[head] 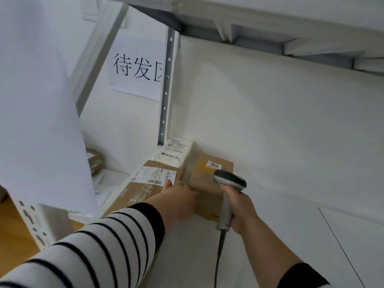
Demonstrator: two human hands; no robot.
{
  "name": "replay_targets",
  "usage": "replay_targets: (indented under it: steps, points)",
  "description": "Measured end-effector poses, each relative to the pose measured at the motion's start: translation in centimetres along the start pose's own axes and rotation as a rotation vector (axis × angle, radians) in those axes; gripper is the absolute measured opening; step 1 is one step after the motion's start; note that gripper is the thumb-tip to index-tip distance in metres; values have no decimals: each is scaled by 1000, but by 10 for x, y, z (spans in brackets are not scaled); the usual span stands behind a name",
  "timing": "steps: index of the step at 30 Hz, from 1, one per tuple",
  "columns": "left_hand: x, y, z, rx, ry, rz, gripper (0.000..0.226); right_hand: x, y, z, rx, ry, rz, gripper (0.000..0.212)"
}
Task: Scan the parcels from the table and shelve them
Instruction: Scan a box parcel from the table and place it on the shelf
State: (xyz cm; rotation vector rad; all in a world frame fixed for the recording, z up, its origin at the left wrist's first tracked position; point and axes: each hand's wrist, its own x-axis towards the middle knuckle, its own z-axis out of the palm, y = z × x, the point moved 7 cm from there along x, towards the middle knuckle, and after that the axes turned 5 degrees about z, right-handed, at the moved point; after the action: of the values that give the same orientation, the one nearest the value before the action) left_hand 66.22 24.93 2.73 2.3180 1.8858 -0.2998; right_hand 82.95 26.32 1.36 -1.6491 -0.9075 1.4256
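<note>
A brown cardboard parcel [209,175] with a "3015" sticker sits on the white shelf board [280,183]. My left hand [178,196] holds its near left edge, fingers over the top. To its left lies a longer brown parcel [141,190] with a white shipping label. Behind them stand two white padded parcels [176,150], stacked in the shelf's back corner. My right hand [241,208] grips a grey barcode scanner [228,183] by its handle, the scanner's head just over the 3015 parcel's right side; its cable hangs down.
A perforated shelf upright [166,90] rises behind the parcels, with a paper sign [137,71] beyond it. The upper shelf's underside [270,32] spans the top. Another brown parcel [94,161] lies on the neighbouring shelf at left. A wooden floor [12,225] shows bottom left.
</note>
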Motion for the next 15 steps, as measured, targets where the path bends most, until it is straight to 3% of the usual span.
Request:
replay_targets:
  steps: [6,12,15]
  points:
    - [17,-2,2,69,-22,-19,63,20,-12,13,-90,-37,-4,43]
    - [22,-2,-5,103,-28,-36,69,29,-15,21,-29,-66,-23,41]
    - [19,-6,-12,71,25,-53,66,29,-19,20,-80,18,-109,66]
